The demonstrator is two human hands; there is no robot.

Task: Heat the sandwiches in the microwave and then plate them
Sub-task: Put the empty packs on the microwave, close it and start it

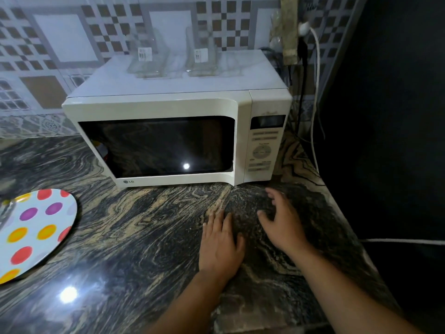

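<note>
A white microwave (168, 104) stands on the dark marbled counter with its door shut; its window is dark and nothing inside can be made out. Its control panel (263, 143) is on the right side. A white plate with coloured dots (36, 227) lies at the left edge of the view. No sandwich shows anywhere. My left hand (220, 244) lies flat on the counter in front of the microwave, fingers apart, holding nothing. My right hand (281, 220) hovers just right of it, below the control panel, fingers spread and empty.
Two clear glass containers (147, 56) (204, 54) stand on top of the microwave. Cables and a white plug (304, 28) hang at the wall to the right. The counter (134, 237) ends at a dark drop on the right. A tiled wall is behind.
</note>
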